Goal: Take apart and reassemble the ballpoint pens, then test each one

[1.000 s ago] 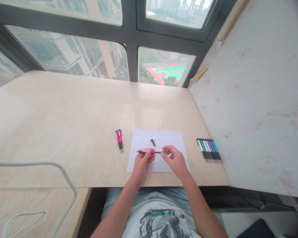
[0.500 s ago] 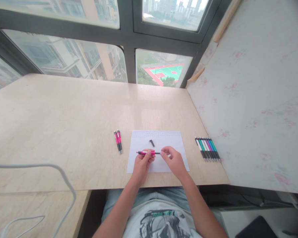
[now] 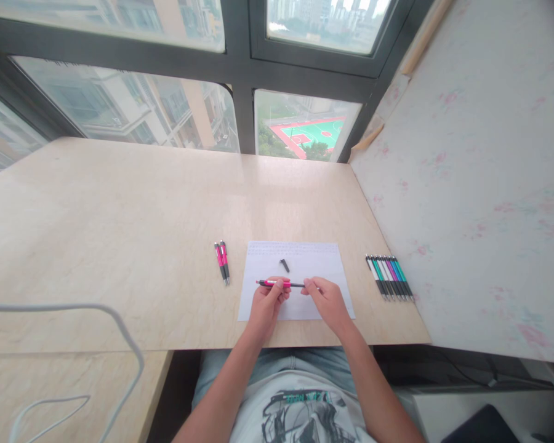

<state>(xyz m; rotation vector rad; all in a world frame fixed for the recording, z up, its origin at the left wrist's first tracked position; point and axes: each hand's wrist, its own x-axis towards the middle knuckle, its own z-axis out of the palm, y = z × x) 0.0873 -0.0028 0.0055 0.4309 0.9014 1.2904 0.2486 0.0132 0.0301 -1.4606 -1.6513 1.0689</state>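
My left hand [image 3: 266, 306] is closed around a pink pen barrel [image 3: 272, 283], held level over a white sheet of paper [image 3: 300, 258]. A thin dark refill [image 3: 297, 285] sticks out of the barrel to the right, and my right hand [image 3: 325, 299] pinches its far end. A small black pen part [image 3: 284, 265] lies on the paper just beyond both hands. Two pink pens [image 3: 222, 262] lie side by side on the table left of the paper.
A row of several pens [image 3: 390, 277] in mixed colours lies near the table's right edge, beside a pale wall [image 3: 480, 184]. The beige table [image 3: 120, 215] runs back to a window. A white cable [image 3: 120, 332] loops at the lower left.
Both hands have stayed over the paper with the pen. My right hand has shifted slightly along the refill; the view has moved a little.
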